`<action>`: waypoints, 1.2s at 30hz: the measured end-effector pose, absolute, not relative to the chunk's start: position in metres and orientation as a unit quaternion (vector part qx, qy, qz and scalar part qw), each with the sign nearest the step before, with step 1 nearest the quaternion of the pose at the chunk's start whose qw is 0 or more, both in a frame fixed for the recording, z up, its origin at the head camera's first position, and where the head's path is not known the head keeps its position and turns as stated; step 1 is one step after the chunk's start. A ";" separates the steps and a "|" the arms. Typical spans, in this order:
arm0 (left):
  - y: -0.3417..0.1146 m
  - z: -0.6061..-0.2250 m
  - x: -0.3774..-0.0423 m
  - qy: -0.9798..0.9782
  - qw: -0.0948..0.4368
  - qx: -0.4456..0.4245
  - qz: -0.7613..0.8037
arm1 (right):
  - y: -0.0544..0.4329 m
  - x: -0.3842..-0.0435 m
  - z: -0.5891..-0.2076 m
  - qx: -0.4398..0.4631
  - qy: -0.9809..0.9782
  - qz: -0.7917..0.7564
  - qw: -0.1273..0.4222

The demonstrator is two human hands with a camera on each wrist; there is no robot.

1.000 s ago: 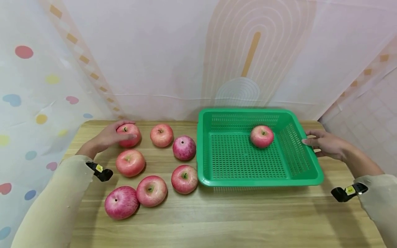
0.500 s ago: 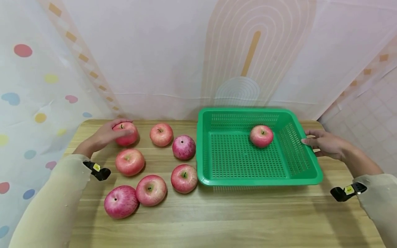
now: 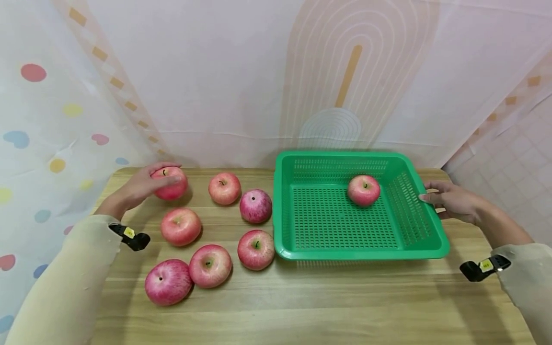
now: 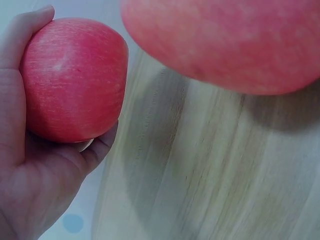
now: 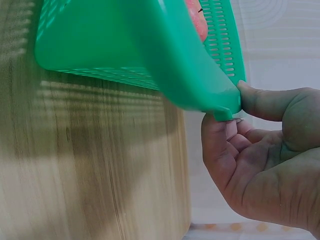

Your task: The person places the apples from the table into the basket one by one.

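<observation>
- One round, red-pink apple (image 3: pixel 169 183) sits in the left hand (image 3: pixel 140 186); only my head view shows its dark stem, while the left wrist view gives me its streaked side up close, with another apple (image 4: pixel 225 40) looming large near it.
- From the right wrist view I get what the head view hides: the curled fingers of the right hand (image 3: pixel 454 200) under the rim of the rectangular, perforated green plastic basket (image 3: pixel 362 254).
- On the left, the digits wrap the fruit from opposite sides, so it lies between them in the hollow of the hand; I cannot tell whether its base touches the wood.
- On the right, thumb and fingers pinch the basket's outer short side.
- Inside the basket, toward the pinched side, rests a red-pink lone apple (image 3: pixel 364 190), well apart from the held fruit.
- Six loose apples (image 3: pixel 210 266) lie across the left part of the light, streaky-grained wooden table (image 3: pixel 327 306), some just beside the basket.
- Behind the table I see a pale printed drape (image 3: pixel 215 72), with pastel dots and hearts at the left; cream sleeves (image 3: pixel 60 282) reach in from both sides.
</observation>
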State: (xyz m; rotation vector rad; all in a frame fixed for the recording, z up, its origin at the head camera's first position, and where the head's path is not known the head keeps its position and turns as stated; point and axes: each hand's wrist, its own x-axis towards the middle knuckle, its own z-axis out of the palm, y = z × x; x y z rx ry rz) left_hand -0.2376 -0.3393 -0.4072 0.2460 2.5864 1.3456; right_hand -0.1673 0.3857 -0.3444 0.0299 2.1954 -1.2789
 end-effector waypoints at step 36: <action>-0.337 -0.379 -0.236 0.884 0.086 0.087 0.452 | 0.385 -0.167 -0.343 0.012 0.831 -0.472 0.294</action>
